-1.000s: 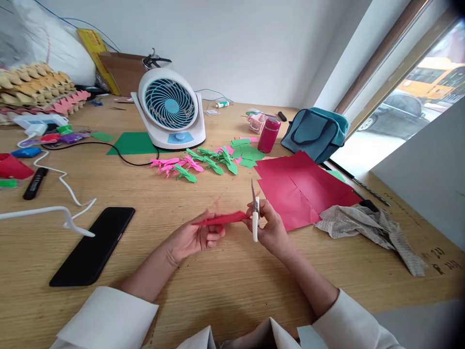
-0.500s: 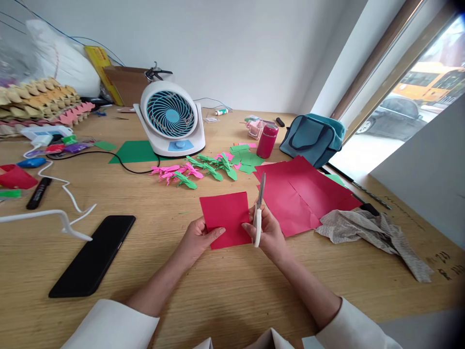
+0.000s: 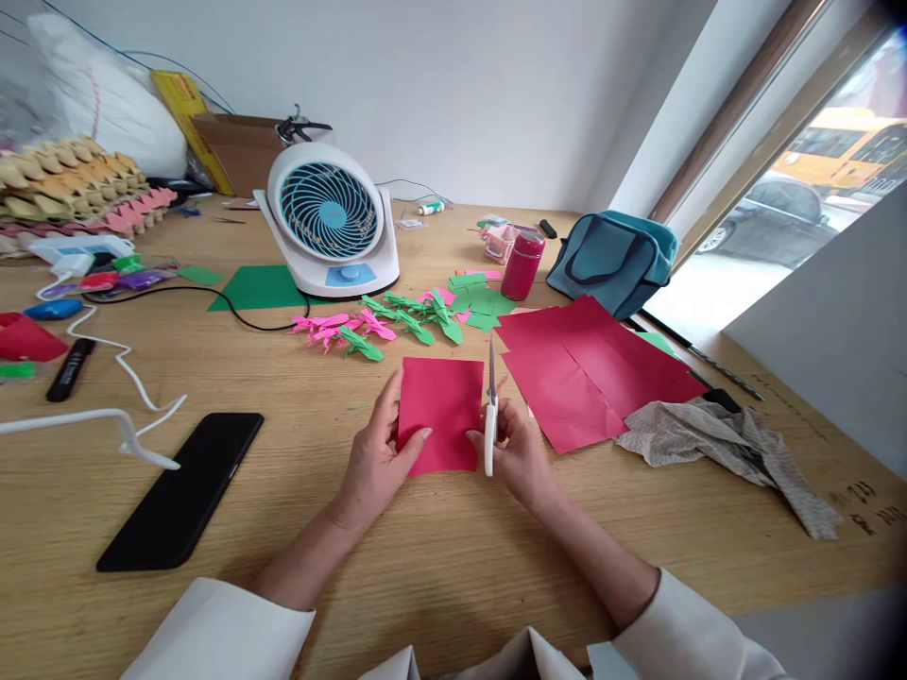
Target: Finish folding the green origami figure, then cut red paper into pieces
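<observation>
A small rectangle of red paper (image 3: 443, 406) is held upright above the table between both hands. My left hand (image 3: 375, 453) grips its left edge, thumb in front and fingers behind. With my right hand (image 3: 521, 453) I hold white-handled scissors (image 3: 490, 416), blades pointing away from me, while the thumb touches the paper's lower right edge. Larger red sheets (image 3: 573, 368) lie to the right. Beyond the paper are green cut-paper shapes (image 3: 444, 316), pink cut-paper shapes (image 3: 326, 329) and flat green pieces (image 3: 486, 302).
A white fan (image 3: 330, 217) stands at the back, near a dark green sheet (image 3: 259, 288). At left lie a black phone-like slab (image 3: 184, 491) and a marker (image 3: 69, 370). To the right are a red flask (image 3: 522, 266), a blue bag (image 3: 613, 260) and a crumpled cloth (image 3: 715, 444).
The paper has turned from slightly tilted to nearly straight. My left fingers have spread further up its left edge. The scissors have shifted slightly left with my right hand.
</observation>
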Tool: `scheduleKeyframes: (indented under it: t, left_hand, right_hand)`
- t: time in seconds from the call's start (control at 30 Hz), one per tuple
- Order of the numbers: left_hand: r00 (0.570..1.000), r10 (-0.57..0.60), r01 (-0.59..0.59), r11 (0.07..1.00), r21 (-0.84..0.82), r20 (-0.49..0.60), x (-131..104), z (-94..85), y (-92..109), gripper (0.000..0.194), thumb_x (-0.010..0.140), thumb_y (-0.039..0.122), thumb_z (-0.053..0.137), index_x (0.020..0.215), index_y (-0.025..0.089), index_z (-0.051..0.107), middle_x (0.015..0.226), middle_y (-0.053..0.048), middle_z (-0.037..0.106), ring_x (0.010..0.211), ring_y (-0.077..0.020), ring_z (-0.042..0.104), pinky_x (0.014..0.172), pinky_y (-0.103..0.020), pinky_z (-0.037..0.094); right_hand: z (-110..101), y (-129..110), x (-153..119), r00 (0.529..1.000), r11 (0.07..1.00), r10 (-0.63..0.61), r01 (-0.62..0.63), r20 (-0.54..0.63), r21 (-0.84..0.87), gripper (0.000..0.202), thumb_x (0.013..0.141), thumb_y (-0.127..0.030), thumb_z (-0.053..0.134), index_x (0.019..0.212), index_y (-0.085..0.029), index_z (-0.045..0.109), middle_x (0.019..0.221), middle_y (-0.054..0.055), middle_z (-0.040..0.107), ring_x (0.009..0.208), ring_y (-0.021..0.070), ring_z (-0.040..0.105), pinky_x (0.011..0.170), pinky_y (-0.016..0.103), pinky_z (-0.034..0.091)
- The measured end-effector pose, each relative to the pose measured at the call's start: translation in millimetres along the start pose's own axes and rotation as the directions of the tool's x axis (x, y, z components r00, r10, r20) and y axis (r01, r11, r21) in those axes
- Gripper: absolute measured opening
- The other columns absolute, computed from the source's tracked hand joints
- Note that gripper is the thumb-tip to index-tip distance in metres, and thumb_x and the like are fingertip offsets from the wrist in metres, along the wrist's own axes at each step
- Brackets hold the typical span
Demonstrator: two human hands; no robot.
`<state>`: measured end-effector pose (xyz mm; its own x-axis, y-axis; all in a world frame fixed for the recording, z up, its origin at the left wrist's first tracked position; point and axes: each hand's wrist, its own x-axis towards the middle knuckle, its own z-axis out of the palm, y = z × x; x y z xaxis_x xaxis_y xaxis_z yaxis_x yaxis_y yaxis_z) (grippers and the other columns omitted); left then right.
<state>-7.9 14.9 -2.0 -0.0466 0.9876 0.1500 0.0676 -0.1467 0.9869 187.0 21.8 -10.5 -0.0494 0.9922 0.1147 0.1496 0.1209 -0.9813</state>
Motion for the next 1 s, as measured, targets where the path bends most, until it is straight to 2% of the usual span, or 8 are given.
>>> scheduleKeyframes:
  t: [0.1, 0.17, 0.3, 0.47, 0.6, 0.7, 0.8, 1.0]
  left_hand:
    - [0.98, 0.179, -0.192, 0.965, 0.181, 0.085, 1, -2.8, 4, 0.046, 0.079, 0.022, 0.07, 0.125, 0.028, 0.067, 0.126, -0.006, 0.067, 0.115, -0.023, 0.061, 0.104, -0.031, 0.041]
    - [0.971, 0.181, -0.215, 0.949, 0.229, 0.159, 2, -3.1, 2, 0.03, 0.082, 0.022, 0.066, 0.11, 0.029, 0.075, 0.114, -0.005, 0.073, 0.107, -0.0236, 0.065, 0.099, -0.032, 0.045]
    - [0.97, 0.141, -0.189, 0.948, 0.254, 0.198, 0, -0.8, -5, 0.024, 0.083, 0.022, 0.065, 0.101, 0.03, 0.078, 0.099, -0.003, 0.077, 0.089, -0.0229, 0.069, 0.085, -0.032, 0.05]
    - [0.993, 0.094, -0.107, 0.977, 0.185, 0.076, 6, -5.4, -6, 0.017, 0.082, 0.027, 0.068, 0.096, 0.026, 0.078, 0.1, -0.004, 0.076, 0.095, -0.0221, 0.067, 0.092, -0.031, 0.048]
    - [0.988, -0.104, 0.086, 0.984, -0.155, -0.117, 21, -17.4, -9, 0.026, 0.071, 0.032, 0.08, 0.094, 0.021, 0.076, 0.099, -0.004, 0.075, 0.094, -0.0187, 0.066, 0.089, -0.029, 0.049]
    - [0.94, -0.306, 0.212, 0.871, -0.444, -0.153, 31, -25.2, -12, 0.04, 0.057, 0.03, 0.088, 0.093, 0.019, 0.073, 0.088, -0.001, 0.075, 0.081, -0.0158, 0.067, 0.08, -0.028, 0.052]
    - [0.899, -0.403, 0.245, 0.784, -0.571, -0.169, 36, -29.8, -13, 0.042, 0.052, 0.023, 0.089, 0.09, 0.018, 0.072, 0.083, -0.001, 0.076, 0.076, -0.0149, 0.069, 0.074, -0.027, 0.055]
    - [0.877, -0.452, 0.25, 0.717, -0.651, -0.16, 37, -31.9, -12, 0.034, 0.058, 0.012, 0.084, 0.089, 0.018, 0.072, 0.084, -0.002, 0.078, 0.075, -0.0131, 0.071, 0.068, -0.021, 0.057]
  right_hand:
    - [0, -2, 0, 1.0, 1.0, 0.014, -0.014, -0.007, 0.027, 0.022, 0.074, -0.027, 0.069, 0.089, -0.023, 0.053, 0.074, -0.004, 0.052, 0.062, 0.0126, 0.044, 0.058, 0.026, 0.039]
    - [0, -3, 0, 1.0, 0.999, 0.025, -0.025, 0.001, 0.045, 0.024, 0.074, -0.028, 0.07, 0.091, -0.023, 0.054, 0.074, -0.004, 0.054, 0.062, 0.0126, 0.046, 0.058, 0.026, 0.04]
    - [1, -1, 0, 0.999, 0.995, 0.051, -0.051, 0.003, 0.084, 0.026, 0.073, -0.03, 0.073, 0.09, -0.023, 0.053, 0.071, -0.005, 0.052, 0.062, 0.0135, 0.046, 0.057, 0.026, 0.04]
    - [-3, -4, -1, 0.999, 0.998, 0.031, -0.03, -0.009, 0.061, 0.029, 0.074, -0.033, 0.075, 0.093, -0.023, 0.055, 0.08, -0.002, 0.056, 0.071, 0.015, 0.051, 0.065, 0.028, 0.041]
    - [-10, -10, -4, 0.991, 0.987, 0.02, -0.04, 0.129, 0.153, 0.031, 0.084, -0.047, 0.067, 0.099, -0.022, 0.057, 0.075, -0.001, 0.055, 0.068, 0.0138, 0.048, 0.062, 0.027, 0.039]
    - [-11, -9, -9, 0.927, 0.94, 0.005, -0.132, 0.376, 0.314, 0.042, 0.09, -0.06, 0.053, 0.097, -0.019, 0.059, 0.067, -0.001, 0.055, 0.057, 0.0129, 0.048, 0.054, 0.026, 0.038]
    - [-7, -8, -16, 0.826, 0.862, -0.014, -0.276, 0.563, 0.426, 0.05, 0.09, -0.066, 0.048, 0.096, -0.018, 0.059, 0.065, 0.0, 0.057, 0.051, 0.0127, 0.052, 0.047, 0.025, 0.038]
    - [-1, -15, -25, 0.699, 0.803, 0.015, -0.435, 0.715, 0.408, 0.06, 0.087, -0.073, 0.046, 0.089, -0.015, 0.06, 0.062, 0.002, 0.059, 0.048, 0.0121, 0.056, 0.044, 0.022, 0.04]
